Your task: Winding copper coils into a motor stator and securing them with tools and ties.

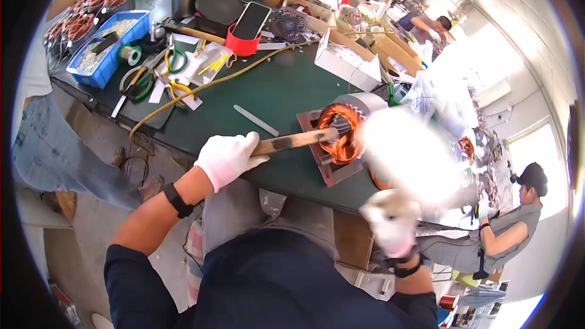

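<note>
My left hand (pixel 225 157), in a white glove, is closed around a wooden bar (pixel 292 141). The bar's far end reaches into the copper winding (pixel 347 146) of a motor stator (pixel 365 102). That stator lies on its side in a reddish-brown metal stand (pixel 335 176) at the table's near edge. To its right is my right hand (pixel 393 222), also gloved, smeared by motion and seemingly curled in a fist. A big white blur (pixel 414 152) spreads just above that fist and covers part of the stator; its kind cannot be made out.
A pale flat strip (pixel 256 120) and a long yellowish cord (pixel 213 83) lie on the green table (pixel 274 88). Pliers, scissors, a blue bin (pixel 109 49), a phone on a red holder (pixel 244 39) and a white box (pixel 347 61) stand beyond. People are at left, right and back.
</note>
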Demonstrator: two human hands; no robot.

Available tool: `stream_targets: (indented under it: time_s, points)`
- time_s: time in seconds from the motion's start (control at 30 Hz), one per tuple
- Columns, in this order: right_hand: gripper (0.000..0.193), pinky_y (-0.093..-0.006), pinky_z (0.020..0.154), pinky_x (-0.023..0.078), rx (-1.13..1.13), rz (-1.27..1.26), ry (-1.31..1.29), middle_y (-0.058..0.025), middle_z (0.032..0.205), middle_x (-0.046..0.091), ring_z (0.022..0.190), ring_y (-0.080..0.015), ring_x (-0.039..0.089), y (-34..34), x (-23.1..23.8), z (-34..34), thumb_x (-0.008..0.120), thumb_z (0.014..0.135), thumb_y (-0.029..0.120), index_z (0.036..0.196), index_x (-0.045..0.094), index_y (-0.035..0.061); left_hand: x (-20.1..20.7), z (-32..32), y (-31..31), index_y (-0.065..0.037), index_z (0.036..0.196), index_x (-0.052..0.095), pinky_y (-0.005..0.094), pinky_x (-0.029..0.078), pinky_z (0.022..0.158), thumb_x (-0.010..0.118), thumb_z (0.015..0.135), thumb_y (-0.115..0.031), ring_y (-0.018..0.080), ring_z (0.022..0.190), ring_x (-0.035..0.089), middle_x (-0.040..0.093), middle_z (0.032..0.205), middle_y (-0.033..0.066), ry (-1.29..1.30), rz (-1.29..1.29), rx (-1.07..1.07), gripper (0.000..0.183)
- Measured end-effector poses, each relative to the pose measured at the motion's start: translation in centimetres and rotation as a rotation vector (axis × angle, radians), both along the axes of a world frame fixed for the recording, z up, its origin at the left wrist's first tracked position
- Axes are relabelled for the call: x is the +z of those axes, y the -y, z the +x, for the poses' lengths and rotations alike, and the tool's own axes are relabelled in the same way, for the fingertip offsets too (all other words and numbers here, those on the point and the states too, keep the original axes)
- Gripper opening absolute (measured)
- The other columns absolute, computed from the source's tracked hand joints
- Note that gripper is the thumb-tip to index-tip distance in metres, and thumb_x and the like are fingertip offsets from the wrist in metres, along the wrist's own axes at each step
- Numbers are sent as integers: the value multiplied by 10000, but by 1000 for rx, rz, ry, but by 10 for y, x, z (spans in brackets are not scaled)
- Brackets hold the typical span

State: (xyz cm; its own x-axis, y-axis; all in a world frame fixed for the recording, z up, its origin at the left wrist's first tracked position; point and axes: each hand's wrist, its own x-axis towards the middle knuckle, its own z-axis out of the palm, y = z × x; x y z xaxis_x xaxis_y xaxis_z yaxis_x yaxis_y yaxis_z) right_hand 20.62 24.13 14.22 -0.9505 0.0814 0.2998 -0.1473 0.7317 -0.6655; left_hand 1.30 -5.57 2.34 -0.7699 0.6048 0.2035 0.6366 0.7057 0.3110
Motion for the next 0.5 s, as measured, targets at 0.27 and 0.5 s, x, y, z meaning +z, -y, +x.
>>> stream_targets:
  time_s: [0.27, 0.5]
  points:
    - [309, -378, 598, 496, 4, 37, 467, -166, 673, 595, 591, -181, 560, -15, -126, -12, 742, 960, 280, 896, 670, -14, 2, 4, -1, -77, 910, 546, 431, 545, 544, 749, 888, -484, 329, 602, 684, 650, 698, 118, -102, -23, 70, 456]
    - [420, -220, 608, 508, -71, -726, 381, -38, 878, 715, 672, -72, 621, 2, -103, 20, 670, 1003, 110, 1396, 606, -22, 6, 55, -35, -2, 1079, 635, 325, 549, 713, 653, 960, -104, 110, 802, 653, 675, 875, 64, 579, 875, 21, 158]
